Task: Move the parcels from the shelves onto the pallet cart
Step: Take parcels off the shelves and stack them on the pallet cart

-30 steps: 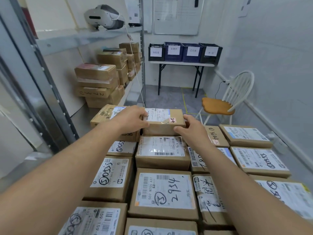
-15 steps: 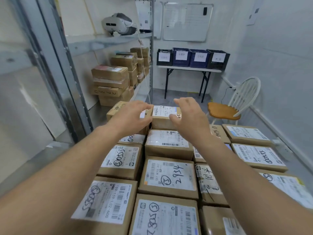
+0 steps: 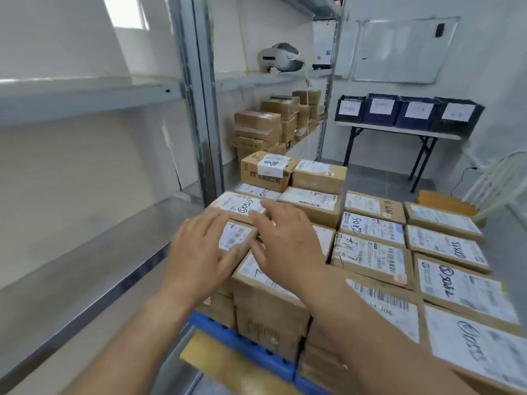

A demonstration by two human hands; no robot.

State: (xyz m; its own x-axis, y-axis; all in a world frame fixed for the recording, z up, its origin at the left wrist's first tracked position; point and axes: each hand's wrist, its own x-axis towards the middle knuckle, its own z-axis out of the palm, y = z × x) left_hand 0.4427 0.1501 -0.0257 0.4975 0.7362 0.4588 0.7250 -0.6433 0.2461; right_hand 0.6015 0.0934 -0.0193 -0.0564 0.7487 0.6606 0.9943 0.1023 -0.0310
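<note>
Cardboard parcels [image 3: 370, 252], labelled, packed on blue pallet cart [image 3: 242, 344], right. Left hand [image 3: 199, 252], right hand [image 3: 288, 246]: fingers straight, spread, holding nothing, over near-left parcels; contact unclear. Stacked parcels [image 3: 256, 126] on far shelf [image 3: 301, 149], beyond steel upright [image 3: 209, 124].

Two bare arms there, both uncovered right up to the near edge of the view. The left hand [image 3: 199, 252] and the right hand [image 3: 285, 246] were bare too, fingers [image 3: 272, 207] slightly blurred, nails too soft to make out.
</note>
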